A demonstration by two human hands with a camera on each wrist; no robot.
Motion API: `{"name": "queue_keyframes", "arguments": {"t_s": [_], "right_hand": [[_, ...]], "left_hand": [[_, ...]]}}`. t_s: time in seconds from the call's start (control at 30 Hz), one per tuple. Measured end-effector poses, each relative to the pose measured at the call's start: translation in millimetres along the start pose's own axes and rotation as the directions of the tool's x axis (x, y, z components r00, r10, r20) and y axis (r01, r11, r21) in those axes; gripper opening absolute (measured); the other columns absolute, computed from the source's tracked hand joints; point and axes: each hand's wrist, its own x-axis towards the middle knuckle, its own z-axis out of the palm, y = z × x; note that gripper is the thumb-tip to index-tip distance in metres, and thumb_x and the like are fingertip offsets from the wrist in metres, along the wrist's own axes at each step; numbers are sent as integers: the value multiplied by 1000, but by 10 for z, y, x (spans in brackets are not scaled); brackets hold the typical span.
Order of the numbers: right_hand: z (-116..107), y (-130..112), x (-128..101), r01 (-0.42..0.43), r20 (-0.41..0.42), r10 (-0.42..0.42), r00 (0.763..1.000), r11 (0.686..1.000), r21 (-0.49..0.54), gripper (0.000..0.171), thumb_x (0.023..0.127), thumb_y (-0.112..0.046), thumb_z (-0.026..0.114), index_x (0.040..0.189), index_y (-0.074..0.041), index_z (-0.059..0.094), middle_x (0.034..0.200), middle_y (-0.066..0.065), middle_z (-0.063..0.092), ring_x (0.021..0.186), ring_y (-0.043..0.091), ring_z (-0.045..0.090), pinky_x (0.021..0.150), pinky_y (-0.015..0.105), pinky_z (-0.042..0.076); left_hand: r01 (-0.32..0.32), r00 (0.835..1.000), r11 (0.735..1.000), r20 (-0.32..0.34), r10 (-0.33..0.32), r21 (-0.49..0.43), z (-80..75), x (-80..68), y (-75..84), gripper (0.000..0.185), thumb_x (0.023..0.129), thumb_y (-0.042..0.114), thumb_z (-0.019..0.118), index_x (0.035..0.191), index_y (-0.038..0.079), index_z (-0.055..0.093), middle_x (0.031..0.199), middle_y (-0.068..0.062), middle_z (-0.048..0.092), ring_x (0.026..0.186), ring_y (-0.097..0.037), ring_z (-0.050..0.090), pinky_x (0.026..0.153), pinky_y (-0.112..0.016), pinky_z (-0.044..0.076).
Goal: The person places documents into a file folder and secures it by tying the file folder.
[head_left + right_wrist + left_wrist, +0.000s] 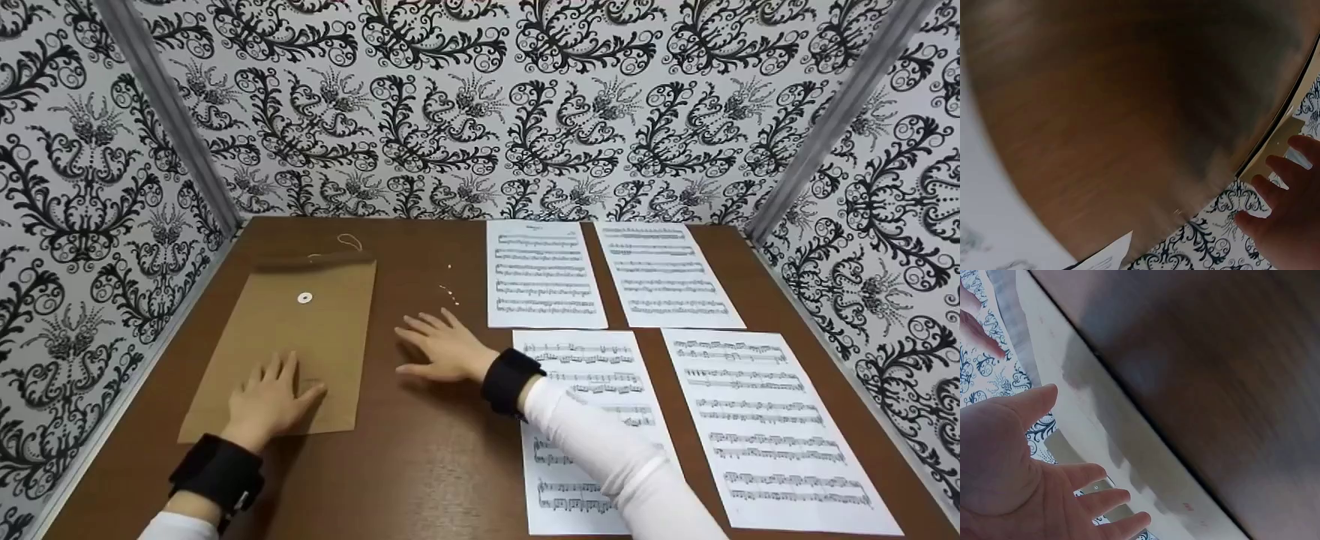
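Observation:
A brown paper envelope lies on the left part of the table, its flap at the far end and a white round button below it. Over the envelope's near half is my left hand, fingers spread and holding nothing; its shadow falls on the paper in the left wrist view. To the right of the envelope my right hand hovers over bare wood with spread fingers, also holding nothing. A thin loop of string lies past the flap.
Sheet music lies in two rows on the right: a far left page, a far right page, a near left page partly under my right forearm, and a near right page. Small pale scraps dot the brown table. Patterned walls enclose it.

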Motion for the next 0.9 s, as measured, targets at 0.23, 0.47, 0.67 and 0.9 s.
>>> {"name": "queue_keyframes", "arguments": {"t_s": [0.23,0.47,0.67,0.9], "right_hand": [[64,-257,185,1,31,0,1000,1000,-4,78,100,-69,43,163,-26,27,172,0,25,161,24,24,132,52,13],[153,-452,335,-17,61,19,998,999,-29,79,99,-70,42,164,-27,25,173,-2,22,162,22,21,133,50,11],[225,-577,428,-33,56,37,998,997,-73,81,97,-72,43,163,-28,28,173,-2,22,161,20,23,133,48,15],[222,-663,487,-47,70,53,996,996,-81,82,97,-73,45,163,-28,29,174,-4,19,162,18,21,132,49,16]], "left_hand": [[37,999,999,20,-37,-5,52,-59,-66,86,101,56,50,158,-5,27,162,-39,21,148,-62,24,113,-77,29],[64,998,998,24,-64,6,120,-107,-134,90,102,59,47,158,-7,24,162,-41,15,148,-63,19,115,-76,27],[91,995,996,38,-91,-3,127,-136,-144,93,101,62,45,159,-7,21,163,-41,11,149,-63,15,117,-76,24],[109,993,994,47,-109,-9,128,-157,-166,94,101,63,45,159,-6,20,163,-41,10,150,-62,13,117,-79,21]]}}
